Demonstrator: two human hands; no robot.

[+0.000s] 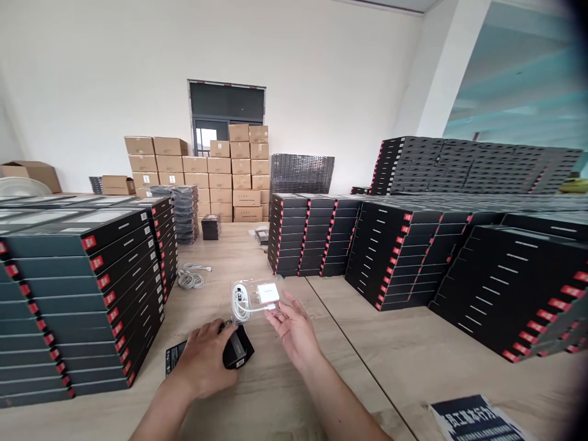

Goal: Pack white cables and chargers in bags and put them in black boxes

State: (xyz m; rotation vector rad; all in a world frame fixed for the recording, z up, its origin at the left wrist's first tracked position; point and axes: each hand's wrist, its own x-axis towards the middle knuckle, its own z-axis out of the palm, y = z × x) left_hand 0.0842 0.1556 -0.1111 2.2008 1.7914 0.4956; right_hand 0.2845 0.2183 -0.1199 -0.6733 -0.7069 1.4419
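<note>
One hand (202, 358), the left, clenches a black box (239, 350) on a wooden table (294, 398); the right hand (294, 327), fingers (280, 317) open, lies just near a clear pack (252, 300) holding a white charger (269, 295) and cable (239, 303).

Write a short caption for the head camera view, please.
Left hand on a black package, right hand touching a clear bag with white charger and coiled cable, among stacked black boxes.

Stacked cardboard cartons (207, 180) (all brown)
</note>
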